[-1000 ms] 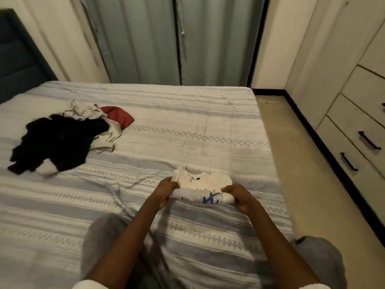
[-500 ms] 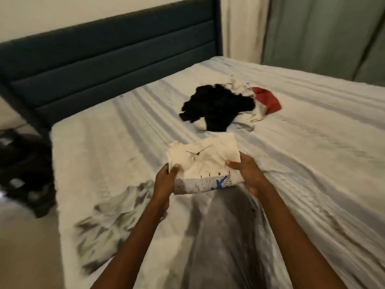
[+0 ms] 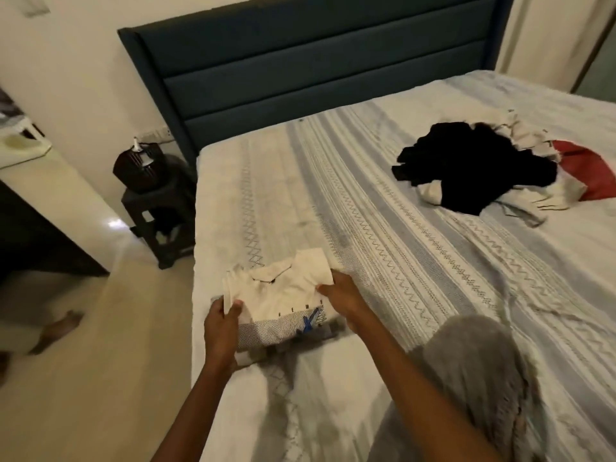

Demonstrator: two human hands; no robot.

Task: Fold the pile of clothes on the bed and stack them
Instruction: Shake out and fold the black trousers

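The person is holding a folded white shirt (image 3: 283,298) with both hands near the left edge of the bed (image 3: 383,228), low over the striped cover, maybe already touching it; I cannot tell this for sure. The left hand (image 3: 221,328) is gripping the shirt's left edge, with the thumb on top and the other fingers hidden under the cloth. The right hand (image 3: 343,295) is pinching the right edge, its fingers curled on the fabric. I think the two hands are taking opposite sides so that the folds are not opening while the shirt is going down flat.

Something grey and dark is showing just under the near edge of the shirt, perhaps another folded piece, but it is too blurred to say. If so, the shirt is being placed there to make the stack.

The pile of clothes (image 3: 483,168) is lying well apart, toward the far right of the bed: a black garment on top, white pieces around it and a red piece (image 3: 590,171) at its right side. These are not folded yet, so in my judgement a big part of the task is remaining.

Beside the bed, a dark stool (image 3: 160,215) is standing near the blue headboard (image 3: 316,61)
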